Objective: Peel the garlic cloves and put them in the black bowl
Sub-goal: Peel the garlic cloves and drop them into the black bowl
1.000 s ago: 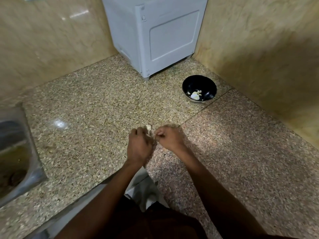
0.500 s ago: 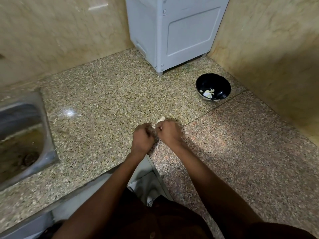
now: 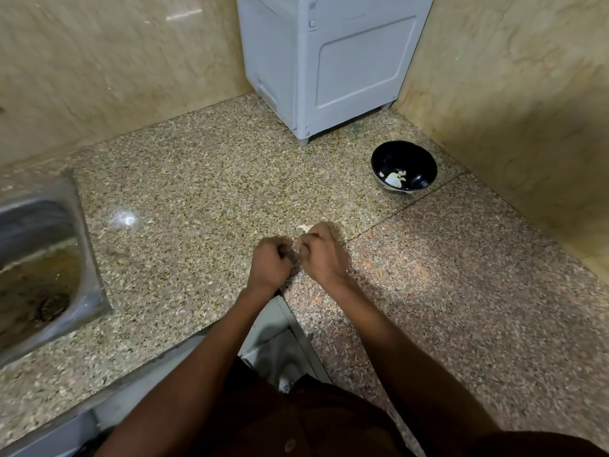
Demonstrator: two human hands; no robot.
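So both hands are bunched knuckle to knuckle over the desk [image 3: 197,179], left hand [image 3: 268,263] and right hand [image 3: 321,255] each with a tight grip pinching the garlic clove [image 3: 298,249] between them, probably so the skin can be picked off. Black bowl [image 3: 403,150] waits at 2 o'clock, well apart, a few pale pieces inside.

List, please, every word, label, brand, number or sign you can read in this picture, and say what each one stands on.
No text can be read anywhere in this view.
Grey appliance: small marks near its top corner edge and faint raised lettering on the front, too small and blurred to read.
Black bowl: no markings visible.
Counter, sink and walls: no lettering.
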